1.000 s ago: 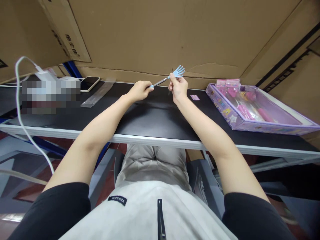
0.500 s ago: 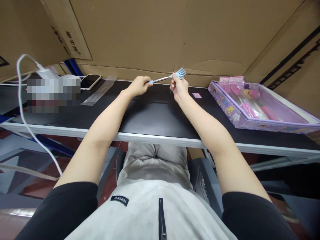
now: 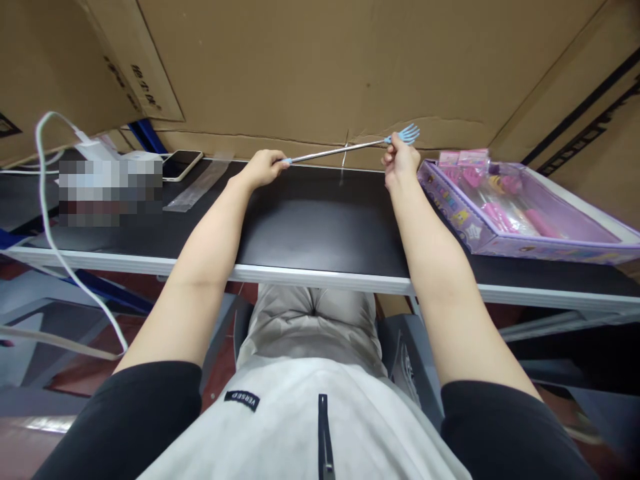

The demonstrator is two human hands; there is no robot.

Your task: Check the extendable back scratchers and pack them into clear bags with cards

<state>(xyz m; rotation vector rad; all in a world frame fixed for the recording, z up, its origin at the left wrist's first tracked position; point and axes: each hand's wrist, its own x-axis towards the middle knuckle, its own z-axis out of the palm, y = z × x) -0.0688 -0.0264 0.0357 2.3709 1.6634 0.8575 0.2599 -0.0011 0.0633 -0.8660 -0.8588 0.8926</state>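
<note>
Head view. Item: telescopic back scratcher (image 3: 335,151), blue claw head, steel rod. It was held level above the bench (image 3: 310,227), upper centre of frame, before the cardboard wall (image 3: 320,67).

Left hand (image 3: 263,168): fingers closed on the blue handle end.

Right hand (image 3: 400,163): fingers pinched just behind the claw, right of centre.

Change: the hands stood far wider apart than half a second earlier, and the rod was drawn out much longer; extension judged well advanced.

Nearby: purple toy box (image 3: 470,233) at right; phone (image 3: 183,163) at upper left.

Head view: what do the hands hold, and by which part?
A telescopic back scratcher: left hand holds the handle end, right hand just below the blue claw.
</note>
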